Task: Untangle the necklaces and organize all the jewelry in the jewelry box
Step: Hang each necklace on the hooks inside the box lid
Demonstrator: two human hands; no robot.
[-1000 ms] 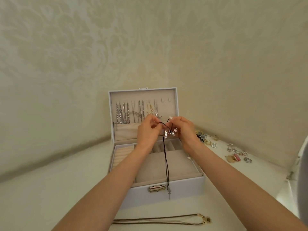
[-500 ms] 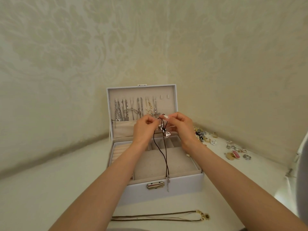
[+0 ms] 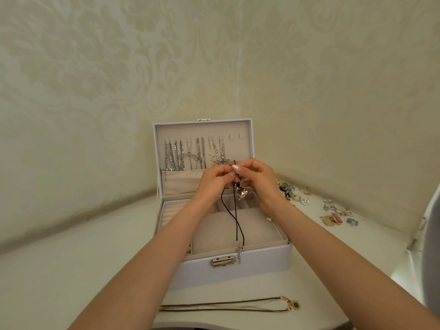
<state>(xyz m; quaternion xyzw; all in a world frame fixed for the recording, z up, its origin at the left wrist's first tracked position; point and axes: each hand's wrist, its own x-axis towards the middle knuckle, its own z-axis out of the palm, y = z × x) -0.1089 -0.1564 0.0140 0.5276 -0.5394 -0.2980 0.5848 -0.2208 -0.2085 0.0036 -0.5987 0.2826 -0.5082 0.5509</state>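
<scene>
Both hands are pinched on the black cord necklace (image 3: pixel 236 217): the left hand (image 3: pixel 212 181) and the right hand (image 3: pixel 260 179) each hold it between thumb and fingertips, the other fingers curled in. A second ago the hands were apart with the pendant strung between them. Now their fingertips meet in front of the open lid (image 3: pixel 248 129), and a small loop of cord pokes up above them.

The pinkish metallic pendant (image 3: pixel 242 192) now hangs just under the fingers, its narrow end up and its body pointing down, above the small rear compartments of the white jewelry box (image 3: pixel 262 265).

The cord's long axis runs nearly vertical. Its strands drop from the pinch over the padded tray, with one slack loop bowing out to the left. The metal clasp end (image 3: pixel 238 254) dangles at the front edge beside the latch (image 3: pixel 223 261), a little higher than before.

Silver chains (image 3: pixel 183 156) hang in the lid. A brown cord necklace (image 3: pixel 226 307) lies crosswise on the white table (image 3: pixel 71 270) in front of the box, and loose jewelry (image 3: pixel 333 211) lies scattered to the right.
</scene>
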